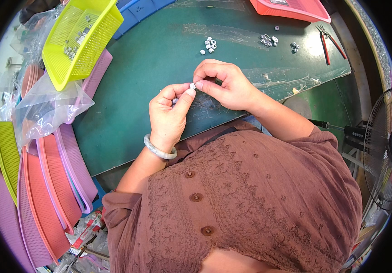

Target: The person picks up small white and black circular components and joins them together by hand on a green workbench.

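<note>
- On the green tabletop [132,91], beyond the hands, lie 3 loose groups of small pieces: a whitish group [210,44] straight ahead, a grey-and-white group [268,41] farther right, and a darker grey group [294,47] near the pliers.
- 1 single piece [276,28] sits apart from these.
- Red-handled pliers [326,49] lie near the right end, their handles spread.
- A black fan [378,145] stands to the right of the table.
- A clear plastic bag [46,107] drapes over the left-hand baskets, partly hiding them.
- The yellow-green perforated basket [100,48] at upper left holds small grey parts [71,51]; it overlaps a purple basket [98,70].
- Beyond it is a blue tray [141,12]; a coral tray [291,12] stands at the far right edge.
- Pink baskets [59,177] nest among others at left.
- The left hand [166,116] pinches a small white piece [193,85] between thumb and index finger, above the table.
- The right hand [232,86] has its thumb and index fingertips together beside that piece; whether they grip it cannot be told.
</note>
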Tool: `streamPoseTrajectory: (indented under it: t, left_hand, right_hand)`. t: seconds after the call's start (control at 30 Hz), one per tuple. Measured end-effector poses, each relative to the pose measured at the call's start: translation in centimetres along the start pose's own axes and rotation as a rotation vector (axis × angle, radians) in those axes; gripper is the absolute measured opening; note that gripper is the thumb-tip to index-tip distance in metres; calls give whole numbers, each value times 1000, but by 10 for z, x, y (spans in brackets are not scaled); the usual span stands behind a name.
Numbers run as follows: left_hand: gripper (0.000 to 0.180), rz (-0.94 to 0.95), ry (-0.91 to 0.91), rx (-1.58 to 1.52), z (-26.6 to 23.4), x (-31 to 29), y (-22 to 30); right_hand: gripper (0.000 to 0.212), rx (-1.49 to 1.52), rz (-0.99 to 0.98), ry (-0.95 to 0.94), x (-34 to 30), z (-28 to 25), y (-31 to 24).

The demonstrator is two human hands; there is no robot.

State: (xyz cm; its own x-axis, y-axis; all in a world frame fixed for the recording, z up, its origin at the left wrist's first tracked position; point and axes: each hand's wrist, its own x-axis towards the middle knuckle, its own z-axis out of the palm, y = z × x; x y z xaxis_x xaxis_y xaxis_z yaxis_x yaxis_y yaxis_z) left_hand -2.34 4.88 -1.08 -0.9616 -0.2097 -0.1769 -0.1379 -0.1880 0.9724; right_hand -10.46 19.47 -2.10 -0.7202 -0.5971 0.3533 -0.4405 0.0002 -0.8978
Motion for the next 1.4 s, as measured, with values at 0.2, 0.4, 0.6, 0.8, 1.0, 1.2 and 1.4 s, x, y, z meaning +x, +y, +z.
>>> streamPoseTrajectory:
  t: [0.2, 0.4, 0.6, 0.8, 1.0, 1.2, 1.4]
  left_hand:
    - [9, -1, -10, -16, 1, 0, 0]
    - [9, 3, -13, -4, 0, 1, 1]
    - [9, -4, -20, -17, 1, 1, 2]
    - [9, -9, -11, 1, 1, 1, 1]
    - [7, -11, -19, -24, 1, -3, 3]
    - [6, 14, -28, -22, 1, -6, 2]
    - [7, 24, -33, -17, 0, -8, 0]
  right_hand:
    - [4, -1, 7, -1, 0, -1, 0]
    - [3, -6, -10, 3, 0, -1, 1]
    - [3, -38, -50, 7, 1, -2, -1]
    - [3, -46, -62, 5, 2, -3, -2]
    - [3, -31, -55, -36, 4, -4, -5]
    - [3, -10, -49, -75, 4, -5, -6]
    - [3, 10, -50, -100, 3, -5, -6]
